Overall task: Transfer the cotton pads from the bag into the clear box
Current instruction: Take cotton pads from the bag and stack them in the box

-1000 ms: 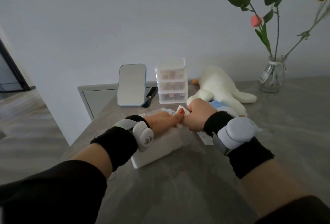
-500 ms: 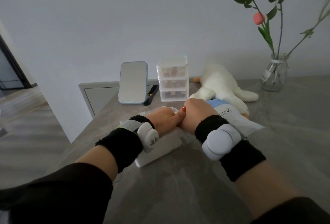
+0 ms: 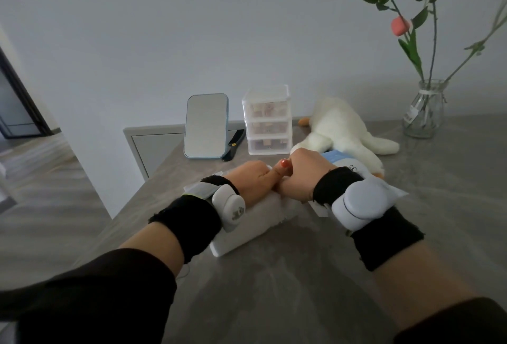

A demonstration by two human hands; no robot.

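Left hand [image 3: 251, 182] and right hand [image 3: 300, 176] touch, fingers curled tight, above fluffy white cotton pads [image 3: 270, 206] in the rectangular clear box [image 3: 227, 246]; what the fingers hold is hidden.

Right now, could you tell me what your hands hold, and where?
The left hand and right hand seem to grip the bag by its end over the clear box; knuckles hide the pinch.

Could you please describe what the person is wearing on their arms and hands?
A dark left sleeve and right sleeve cover the upper forearms. Each wrist has a black, frayed wristband carrying a rounded white device; the left device bears a small grey marking. The thumbnail of the left hand is painted orange-red.
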